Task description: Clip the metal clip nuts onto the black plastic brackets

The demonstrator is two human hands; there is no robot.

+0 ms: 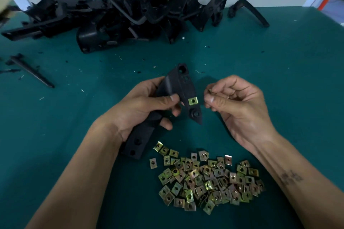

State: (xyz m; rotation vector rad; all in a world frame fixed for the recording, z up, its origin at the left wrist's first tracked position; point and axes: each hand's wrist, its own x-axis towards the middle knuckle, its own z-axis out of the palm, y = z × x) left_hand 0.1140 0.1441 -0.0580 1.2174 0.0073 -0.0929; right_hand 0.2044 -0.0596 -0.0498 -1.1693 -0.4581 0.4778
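Note:
My left hand (143, 106) grips a black plastic bracket (178, 83) held above the green table, its upper end pointing away from me. One yellowish metal clip nut (193, 101) sits clipped on the bracket's right edge, just above a round boss. My right hand (236, 98) hovers just right of the bracket, fingers curled, pinching a small clip nut (211, 91) between thumb and fingertips; most of that nut is hidden. A loose heap of several clip nuts (208, 178) lies on the table below both hands.
A big pile of black plastic brackets (130, 9) fills the far side of the green table (279, 72). One curved bracket (247, 12) lies apart at the far right. A thin black strip (31, 70) and plastic shavings lie at the left.

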